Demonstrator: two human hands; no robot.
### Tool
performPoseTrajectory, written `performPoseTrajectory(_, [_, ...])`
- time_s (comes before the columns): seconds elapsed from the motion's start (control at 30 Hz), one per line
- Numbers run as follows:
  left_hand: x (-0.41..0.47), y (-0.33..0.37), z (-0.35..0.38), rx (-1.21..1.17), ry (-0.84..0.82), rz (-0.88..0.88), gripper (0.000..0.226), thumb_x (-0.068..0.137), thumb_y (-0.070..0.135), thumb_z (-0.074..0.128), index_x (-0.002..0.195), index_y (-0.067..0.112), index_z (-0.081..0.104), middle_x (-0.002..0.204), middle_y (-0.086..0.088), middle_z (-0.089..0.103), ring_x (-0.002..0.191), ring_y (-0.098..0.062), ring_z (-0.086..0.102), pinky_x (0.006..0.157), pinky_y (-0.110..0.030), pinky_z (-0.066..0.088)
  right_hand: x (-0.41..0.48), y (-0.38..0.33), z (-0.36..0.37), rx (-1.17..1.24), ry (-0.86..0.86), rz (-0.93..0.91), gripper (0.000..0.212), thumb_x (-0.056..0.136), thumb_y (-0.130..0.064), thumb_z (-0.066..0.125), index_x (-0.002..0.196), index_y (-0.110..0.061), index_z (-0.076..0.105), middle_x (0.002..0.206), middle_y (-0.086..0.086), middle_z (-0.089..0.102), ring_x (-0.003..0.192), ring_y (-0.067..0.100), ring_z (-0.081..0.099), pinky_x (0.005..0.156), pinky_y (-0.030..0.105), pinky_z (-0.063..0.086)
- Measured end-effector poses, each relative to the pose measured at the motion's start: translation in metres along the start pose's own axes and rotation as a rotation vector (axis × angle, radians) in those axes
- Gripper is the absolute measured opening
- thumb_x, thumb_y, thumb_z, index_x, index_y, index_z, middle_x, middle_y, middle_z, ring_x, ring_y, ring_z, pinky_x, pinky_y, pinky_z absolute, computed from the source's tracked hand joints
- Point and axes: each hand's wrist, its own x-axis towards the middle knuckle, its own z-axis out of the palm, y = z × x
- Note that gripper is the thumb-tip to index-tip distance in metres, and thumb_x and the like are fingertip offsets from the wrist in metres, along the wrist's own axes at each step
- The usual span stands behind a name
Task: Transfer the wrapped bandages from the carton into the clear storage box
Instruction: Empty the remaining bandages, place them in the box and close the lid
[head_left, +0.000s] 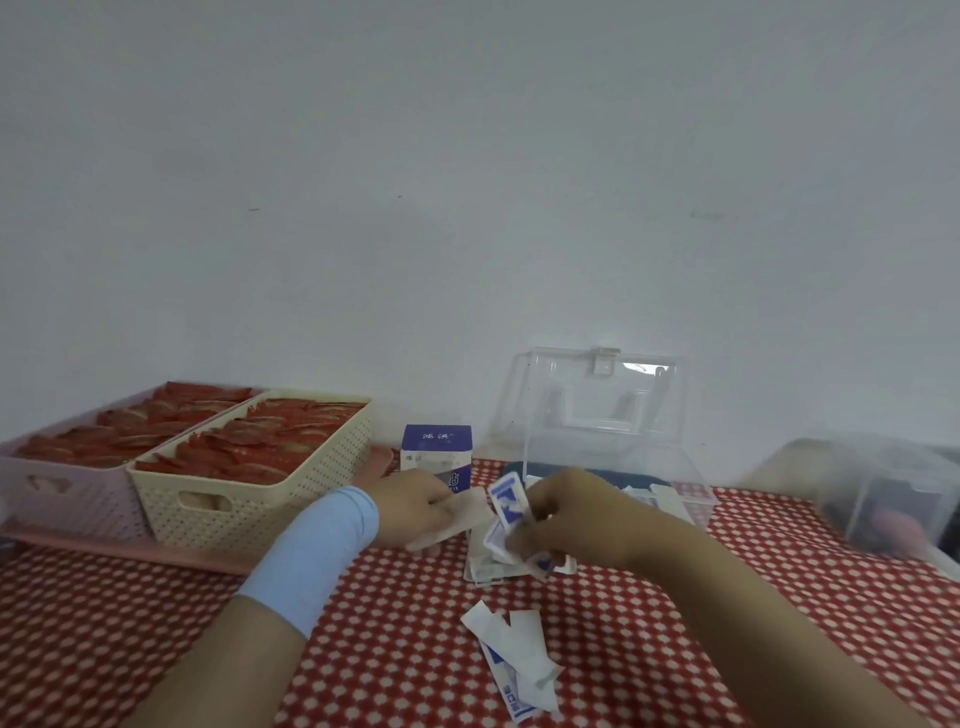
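Wrapped bandages (505, 506) (blue-and-white packets) are fanned between thumb and curled fingers of right hand (566, 514), just above the table on the near side of the clear storage box (597, 441). Left hand (415, 504) is just to the left, fingers curled, pinching one white strip (457, 522) whose free end points toward the right hand; the hands nearly touch. Pile of packets (485, 569) lies on the checked cloth (395, 649) directly below the hands. Loose strips (519, 660) lie nearer, apart from the pile. Carton (436, 449) stands upright just beyond the left hand, left of the box. Box lid is raised at the far side; a few packets show on the box floor — count unclear. Both forearms reach in from the near edge, converging; left wrist wears a pale blue band (317, 551). Far left — cream basket (249, 499) and pink basket (78, 499), both holding red items.
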Motion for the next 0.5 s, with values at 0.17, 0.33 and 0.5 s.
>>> performPoseTrajectory(0.17, [0.0, 0.012, 0.001, -0.429, 0.185, -0.006, 0.027, 0.08, 0.049, 0.06, 0.088, 0.026, 0.072, 0.092, 0.007, 0.076, 0.091, -0.017, 0.071, 0.088, -0.042, 0.057, -0.003, -0.014, -0.006, 0.553, 0.255, 0.04, 0.011, 0.08, -0.016, 0.082, 0.089, -0.01, 0.079, 0.072, 0.001, 0.074, 0.037, 0.0, 0.052, 0.041, 0.014, 0.04])
performPoseTrajectory(0.33, [-0.004, 0.038, 0.012, -1.089, 0.109, 0.092, 0.02, 0.093, 0.014, 0.066, 0.112, 0.014, 0.073, 0.104, -0.007, 0.077, 0.098, -0.023, 0.074, 0.089, -0.04, 0.059, 0.001, -0.014, -0.002, 0.61, 0.425, 0.038, 0.011, 0.082, -0.021, 0.081, 0.079, -0.017, 0.072, 0.068, -0.009, 0.072, 0.047, -0.002, 0.064, 0.042, 0.008, 0.042])
performPoseTrajectory(0.5, [-0.002, 0.047, 0.018, -1.269, 0.127, 0.102, 0.025, 0.098, 0.016, 0.058, 0.12, 0.009, 0.068, 0.114, -0.014, 0.073, 0.106, -0.029, 0.071, 0.092, -0.047, 0.057, 0.004, -0.013, -0.002, 0.594, 0.533, 0.025, 0.012, 0.082, -0.023, 0.08, 0.09, -0.019, 0.072, 0.081, -0.009, 0.075, 0.066, 0.003, 0.073, 0.062, 0.023, 0.061])
